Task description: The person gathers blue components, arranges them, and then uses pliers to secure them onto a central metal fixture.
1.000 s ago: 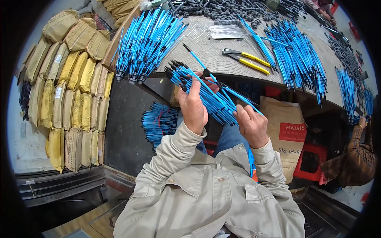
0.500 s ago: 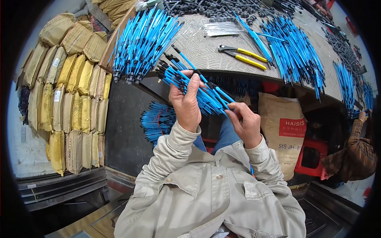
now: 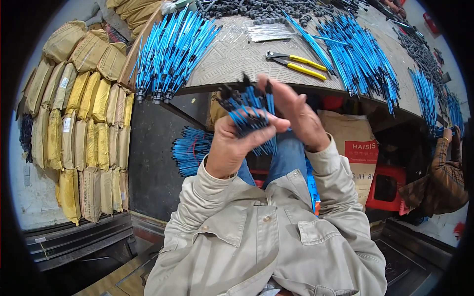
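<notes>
My left hand [image 3: 232,145] grips a bundle of thin blue rods with black tips [image 3: 247,116], held upright in front of my chest. My right hand [image 3: 298,116] is flat with its fingers apart, pressed against the right side of the bundle near the black tips. Both hands hover just below the front edge of the grey worktable [image 3: 232,54]. The lower ends of the rods stick out under my left fist.
Piles of blue rods [image 3: 168,49] lie on the table at left and at right [image 3: 360,59]. Yellow-handled pliers [image 3: 296,64] rest at the table's middle. Stacked yellow sacks [image 3: 84,118] stand at left. A paper sack [image 3: 355,148], a red stool [image 3: 390,187] and another person's sleeve [image 3: 444,172] are at right.
The bundle has swung from slanting across the table edge to upright. My right hand left its lower end and rose, open, against the side of the tips.
</notes>
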Demonstrator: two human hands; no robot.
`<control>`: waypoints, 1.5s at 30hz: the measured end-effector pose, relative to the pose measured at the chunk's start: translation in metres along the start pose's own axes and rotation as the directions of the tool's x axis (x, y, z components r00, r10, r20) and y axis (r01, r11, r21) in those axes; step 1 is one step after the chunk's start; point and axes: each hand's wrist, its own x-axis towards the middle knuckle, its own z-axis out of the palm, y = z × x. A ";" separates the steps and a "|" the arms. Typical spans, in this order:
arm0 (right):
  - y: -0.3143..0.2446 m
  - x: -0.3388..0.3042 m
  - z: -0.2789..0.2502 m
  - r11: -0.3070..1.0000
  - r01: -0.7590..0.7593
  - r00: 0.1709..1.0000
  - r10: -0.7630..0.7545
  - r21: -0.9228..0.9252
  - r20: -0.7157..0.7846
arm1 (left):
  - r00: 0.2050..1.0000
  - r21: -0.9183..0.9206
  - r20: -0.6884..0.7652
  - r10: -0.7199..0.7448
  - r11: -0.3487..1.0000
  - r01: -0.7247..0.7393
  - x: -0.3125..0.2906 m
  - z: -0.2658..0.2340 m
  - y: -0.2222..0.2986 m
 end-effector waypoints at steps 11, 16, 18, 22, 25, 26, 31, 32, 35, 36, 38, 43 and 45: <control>0.053 -0.041 0.014 0.968 -0.249 0.929 0.245 -0.021 0.276 | 0.945 0.396 0.324 0.047 0.900 -0.181 -0.014 -0.004 0.022; 0.069 -0.051 0.029 0.924 -0.309 0.949 0.284 0.225 0.137 | 0.967 0.132 0.155 -0.200 0.975 0.180 -0.010 0.009 0.054; 0.081 -0.063 0.033 0.895 -0.355 0.932 0.317 0.270 0.176 | 0.960 0.154 0.190 -0.208 0.972 0.180 -0.005 0.011 0.060; 0.102 -0.086 0.038 0.815 -0.455 0.888 0.386 0.357 0.250 | 0.941 0.098 0.061 -0.332 0.941 0.325 0.000 0.021 0.073; 0.115 -0.097 0.033 0.798 -0.465 0.885 0.405 0.384 0.230 | 0.951 0.091 0.023 -0.308 0.948 0.305 0.003 0.025 0.073; 0.123 -0.100 0.030 0.860 -0.406 0.904 0.326 0.309 0.277 | 0.955 0.090 0.003 -0.295 0.952 0.294 0.004 0.027 0.073; 0.080 -0.078 0.012 0.953 -0.295 0.852 0.295 -0.068 0.432 | 0.962 0.064 0.067 -0.265 0.963 0.261 0.002 0.020 0.071; 0.064 -0.069 0.009 0.934 -0.306 0.825 0.358 -0.186 0.437 | 0.948 0.297 0.316 -0.036 0.953 -0.063 -0.001 0.010 0.067; 0.051 -0.031 0.028 0.981 0.132 0.945 -0.167 0.140 0.282 | 0.413 0.572 0.687 -0.598 0.795 0.201 -0.030 -0.086 0.029; 0.043 -0.026 0.024 0.983 0.132 0.947 -0.164 0.131 0.276 | 0.405 0.568 0.695 -0.594 0.799 0.198 -0.019 -0.067 0.034; 0.026 -0.016 0.014 0.977 -0.033 0.944 -0.038 0.209 0.327 | 0.247 0.049 0.951 0.185 0.697 -0.715 -0.004 -0.024 0.041; 0.028 0.018 -0.007 0.823 -0.213 0.964 0.089 0.527 0.249 | 0.489 0.271 0.668 -0.561 0.795 0.542 -0.011 -0.015 0.032; 0.030 0.039 -0.016 0.831 -0.226 0.968 0.135 0.507 0.211 | 0.579 0.281 0.650 -0.492 0.864 0.418 -0.002 -0.025 0.020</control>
